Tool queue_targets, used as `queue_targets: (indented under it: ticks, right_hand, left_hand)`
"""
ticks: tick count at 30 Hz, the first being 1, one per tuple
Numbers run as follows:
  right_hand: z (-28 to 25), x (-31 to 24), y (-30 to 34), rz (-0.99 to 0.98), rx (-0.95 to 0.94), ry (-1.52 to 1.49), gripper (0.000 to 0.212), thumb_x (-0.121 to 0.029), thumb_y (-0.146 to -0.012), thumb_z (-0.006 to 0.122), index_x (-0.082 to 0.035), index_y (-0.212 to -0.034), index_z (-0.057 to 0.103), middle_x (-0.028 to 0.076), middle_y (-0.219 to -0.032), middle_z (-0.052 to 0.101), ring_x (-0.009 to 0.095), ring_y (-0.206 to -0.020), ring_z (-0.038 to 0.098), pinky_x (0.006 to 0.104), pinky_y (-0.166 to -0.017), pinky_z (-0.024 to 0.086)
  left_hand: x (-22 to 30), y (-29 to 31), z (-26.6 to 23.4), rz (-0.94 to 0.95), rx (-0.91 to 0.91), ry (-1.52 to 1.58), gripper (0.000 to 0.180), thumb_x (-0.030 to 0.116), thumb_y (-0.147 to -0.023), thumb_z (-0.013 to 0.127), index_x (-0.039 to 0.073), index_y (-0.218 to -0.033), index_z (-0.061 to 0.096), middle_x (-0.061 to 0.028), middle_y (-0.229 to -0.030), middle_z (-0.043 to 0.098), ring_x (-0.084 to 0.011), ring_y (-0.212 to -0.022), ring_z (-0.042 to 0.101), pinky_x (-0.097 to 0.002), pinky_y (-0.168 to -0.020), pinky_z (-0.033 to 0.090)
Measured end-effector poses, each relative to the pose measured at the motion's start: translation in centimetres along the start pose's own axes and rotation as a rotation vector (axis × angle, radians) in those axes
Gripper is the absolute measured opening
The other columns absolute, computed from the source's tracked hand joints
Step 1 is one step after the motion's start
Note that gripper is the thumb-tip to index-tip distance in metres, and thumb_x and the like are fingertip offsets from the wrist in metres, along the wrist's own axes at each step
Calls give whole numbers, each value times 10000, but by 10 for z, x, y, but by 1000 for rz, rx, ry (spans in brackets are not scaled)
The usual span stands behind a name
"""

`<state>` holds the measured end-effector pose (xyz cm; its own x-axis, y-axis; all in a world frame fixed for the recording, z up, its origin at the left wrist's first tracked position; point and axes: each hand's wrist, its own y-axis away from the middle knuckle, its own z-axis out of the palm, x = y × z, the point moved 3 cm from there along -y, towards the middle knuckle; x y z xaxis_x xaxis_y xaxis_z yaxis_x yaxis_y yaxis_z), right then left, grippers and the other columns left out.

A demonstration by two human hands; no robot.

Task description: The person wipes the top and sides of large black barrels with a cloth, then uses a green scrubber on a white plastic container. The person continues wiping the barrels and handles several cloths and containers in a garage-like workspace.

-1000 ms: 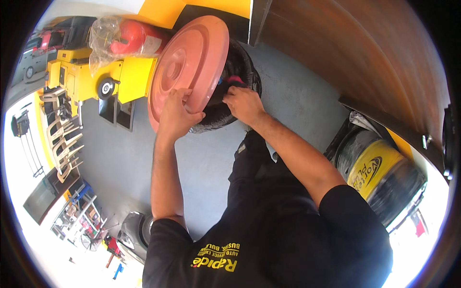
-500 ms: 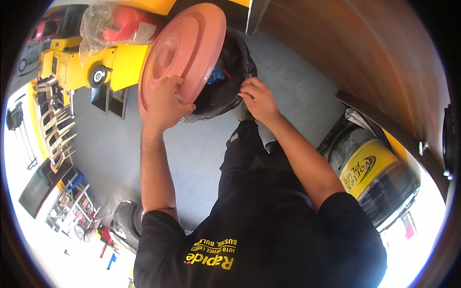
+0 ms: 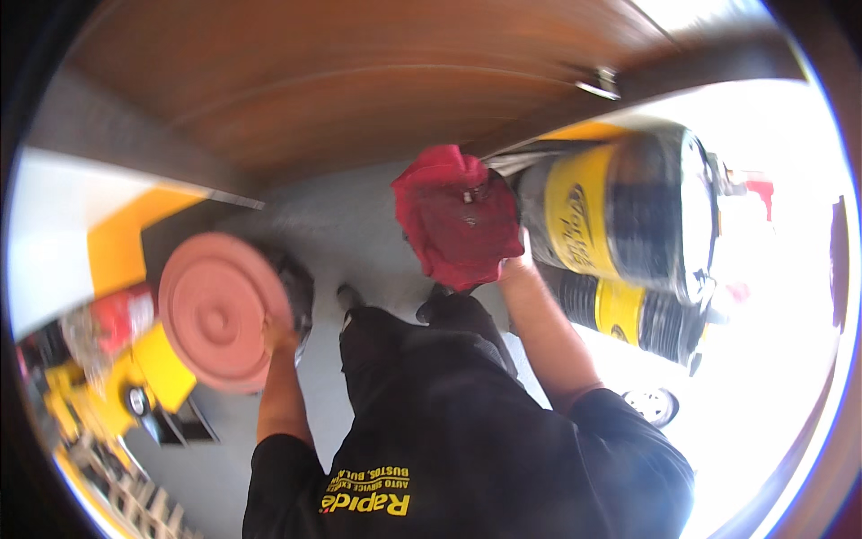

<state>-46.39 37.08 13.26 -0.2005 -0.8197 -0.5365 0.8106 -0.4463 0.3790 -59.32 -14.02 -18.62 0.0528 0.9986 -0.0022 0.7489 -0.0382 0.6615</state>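
Currently the hands are well apart, each clamped on something. At the person's left, the left hand (image 3: pixel 280 336) grips the right rim of a salmon-pink round lid (image 3: pixel 215 310), its ringed face and central knob turned toward the camera. Black, wrinkled plastic liner (image 3: pixel 302 286) shows just behind the lid's right edge. Out ahead, the right hand (image 3: pixel 518 262) holds a red rag (image 3: pixel 453 220) by its lower right side, above the grey floor (image 3: pixel 346 211). Dark stains cover the rag's middle, with a small pale bit too blurred to identify. Just beyond the rag to the right lies a black drum with a yellow band (image 3: pixel 575 211), with another banded drum (image 3: pixel 620 310) beside it. Left of the lid are a yellow wheeled machine (image 3: pixel 163 370) and a plastic-wrapped red object (image 3: pixel 124 316). A brown panel (image 3: pixel 341 90) spans the top.
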Motion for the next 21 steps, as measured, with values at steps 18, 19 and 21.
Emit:
queue_targets:
  ticks: [18,19,21]
  right_hand:
    - [-210,-259,110,-318,86,-199,425,-379,-1126,520,-88,-1421,615,109,-1358,677,266,-1254,650,434,-1100,536]
    - [-220,-257,107,-286,139,-181,435,-387,-1130,505,-88,-1428,610,110,-1370,671,268,-1257,648,441,-1105,535]
    - [-218,-249,95,-142,90,-199,466,-408,-1140,459,-96,-1463,582,119,-1420,639,290,-1293,627,458,-1149,509]
  left_hand:
    - [313,99,37,503,-321,-17,465,475,-847,792,10,-869,787,-245,-852,754,-392,-877,760,-491,-811,568]
    - [314,118,40,473,-367,-9,420,460,-888,758,46,-938,805,-233,-909,765,-389,-915,762,-501,-829,573]
    - [295,139,34,613,-285,-174,346,423,-977,671,141,-1116,814,-195,-1044,779,-376,-1001,761,-516,-892,583]
